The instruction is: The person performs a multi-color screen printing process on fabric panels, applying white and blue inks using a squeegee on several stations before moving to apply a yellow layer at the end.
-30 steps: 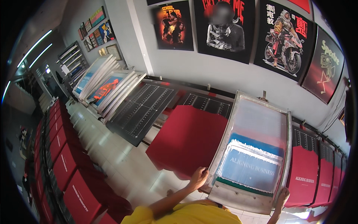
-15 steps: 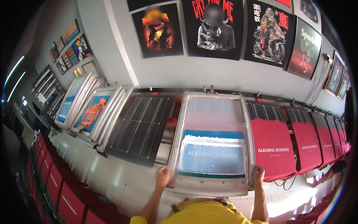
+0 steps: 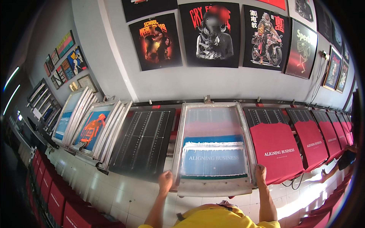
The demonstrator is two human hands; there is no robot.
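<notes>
A large metal-rimmed printing screen [image 3: 213,187] lies over a red garment in front of me. Through its mesh I see a blue stencil with pale lettering and a ridge of white ink [image 3: 197,144] across the upper part of the blue area. My left hand [image 3: 165,181] is closed on the near left corner of the rim. On the opposite side, my right hand [image 3: 261,175] grips the rim near its right corner. Fingertips of both hands are partly hidden.
Left of the screen is a dark platen [image 3: 141,140] with ruled marks; beyond it lean several framed screens [image 3: 93,127]. To the right, red printed shirts [image 3: 275,152] lie on a row of platens. More red pieces [image 3: 55,195] hang at lower left. A person's leg [image 3: 330,171] shows far right.
My view has tilted up a little and shifted slightly, so the wall and platens sit lower in it. Both hands keep their hold on the screen's rim.
</notes>
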